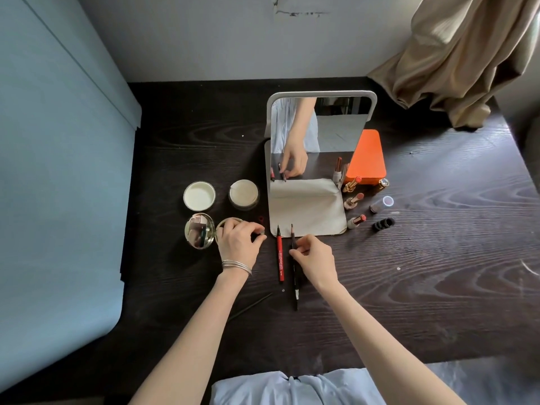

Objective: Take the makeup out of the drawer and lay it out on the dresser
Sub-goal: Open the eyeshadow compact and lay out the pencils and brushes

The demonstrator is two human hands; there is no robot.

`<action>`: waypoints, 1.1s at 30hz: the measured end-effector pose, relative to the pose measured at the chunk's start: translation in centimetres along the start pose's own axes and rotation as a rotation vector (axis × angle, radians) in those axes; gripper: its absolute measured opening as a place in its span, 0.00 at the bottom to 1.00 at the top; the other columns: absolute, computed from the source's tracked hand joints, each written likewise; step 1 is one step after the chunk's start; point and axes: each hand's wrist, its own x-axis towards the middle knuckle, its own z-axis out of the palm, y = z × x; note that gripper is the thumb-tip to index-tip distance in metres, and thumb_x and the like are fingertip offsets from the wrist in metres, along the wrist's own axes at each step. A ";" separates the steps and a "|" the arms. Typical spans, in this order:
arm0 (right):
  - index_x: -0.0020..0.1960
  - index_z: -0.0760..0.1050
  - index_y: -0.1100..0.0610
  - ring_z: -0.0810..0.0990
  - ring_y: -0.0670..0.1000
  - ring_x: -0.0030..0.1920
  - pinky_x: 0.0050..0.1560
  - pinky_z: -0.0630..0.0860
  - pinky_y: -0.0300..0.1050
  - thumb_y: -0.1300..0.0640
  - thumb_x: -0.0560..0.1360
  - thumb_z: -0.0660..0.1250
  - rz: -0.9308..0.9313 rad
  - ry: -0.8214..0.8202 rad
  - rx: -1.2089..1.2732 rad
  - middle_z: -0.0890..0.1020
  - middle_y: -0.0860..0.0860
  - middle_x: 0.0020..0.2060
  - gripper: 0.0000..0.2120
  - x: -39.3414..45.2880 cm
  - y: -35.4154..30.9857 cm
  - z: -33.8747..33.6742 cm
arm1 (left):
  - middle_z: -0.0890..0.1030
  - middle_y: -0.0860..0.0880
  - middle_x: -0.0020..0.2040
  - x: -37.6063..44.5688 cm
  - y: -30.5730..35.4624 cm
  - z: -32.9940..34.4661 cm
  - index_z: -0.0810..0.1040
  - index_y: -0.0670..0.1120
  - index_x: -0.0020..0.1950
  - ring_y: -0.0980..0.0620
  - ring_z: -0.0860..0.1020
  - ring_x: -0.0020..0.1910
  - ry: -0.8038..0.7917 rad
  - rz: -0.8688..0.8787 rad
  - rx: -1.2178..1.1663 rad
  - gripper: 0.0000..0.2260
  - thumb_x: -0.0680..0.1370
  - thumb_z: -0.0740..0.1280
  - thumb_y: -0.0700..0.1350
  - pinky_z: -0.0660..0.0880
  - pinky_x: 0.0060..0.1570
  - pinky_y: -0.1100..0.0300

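— Two pencils lie nearest: the right hand (317, 258) pinches the dark pencil (294, 270), just beside the red pencil (280, 255).

— And the left hand (238, 241)?

— Fingertips closed on something small by the open compact (200, 230); what, I can't tell.

— Farther back?

— Two round jars (199, 196), the standing mirror (312, 159), several lipsticks (354, 201), an orange case (366, 159), all on the dresser (438, 273). The layout looks mostly done. No drawer shows, so what remains inside is unknown.

The dresser (409, 273) is dark wood-grain, the box (366, 159) orange, one pencil (280, 258) red, the other (294, 276) seemingly black.
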 end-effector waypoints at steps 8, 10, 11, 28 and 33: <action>0.50 0.76 0.56 0.79 0.48 0.42 0.47 0.75 0.44 0.55 0.71 0.71 0.010 0.017 0.008 0.79 0.47 0.39 0.10 0.4 0.2 0.2 | 0.81 0.55 0.34 0.2 0.1 0.1 0.82 0.51 0.39 0.48 0.76 0.41 0.021 0.000 -0.001 0.09 0.61 0.79 0.46 0.71 0.45 0.52; 0.50 0.76 0.56 0.79 0.48 0.43 0.47 0.76 0.45 0.55 0.71 0.71 0.016 0.019 0.015 0.79 0.48 0.39 0.10 0.4 0.3 0.2 | 0.81 0.55 0.35 0.2 0.0 -0.1 0.82 0.51 0.39 0.48 0.76 0.41 0.028 0.006 0.001 0.10 0.61 0.79 0.46 0.71 0.44 0.53; 0.50 0.76 0.56 0.79 0.49 0.43 0.47 0.76 0.45 0.54 0.71 0.71 0.017 0.017 0.016 0.79 0.48 0.39 0.10 0.4 0.3 0.2 | 0.82 0.55 0.35 0.1 0.0 -0.1 0.83 0.51 0.40 0.49 0.76 0.42 0.028 0.010 0.009 0.11 0.61 0.79 0.46 0.71 0.44 0.53; 0.51 0.77 0.55 0.79 0.48 0.45 0.49 0.77 0.45 0.53 0.72 0.71 -0.014 0.001 -0.024 0.79 0.46 0.40 0.10 0.2 0.1 0.6 | 0.78 0.53 0.42 -4.5 1.0 -0.6 0.77 0.50 0.45 0.52 0.73 0.46 -0.001 -0.165 -0.140 0.13 0.66 0.76 0.50 0.65 0.45 0.59; 0.51 0.77 0.54 0.79 0.48 0.45 0.48 0.76 0.45 0.53 0.72 0.71 -0.014 -0.008 -0.024 0.80 0.47 0.40 0.10 0.1 0.3 0.6 | 0.78 0.54 0.43 -4.1 0.8 -0.6 0.77 0.50 0.46 0.52 0.73 0.46 -0.022 -0.168 -0.148 0.12 0.67 0.75 0.50 0.67 0.46 0.59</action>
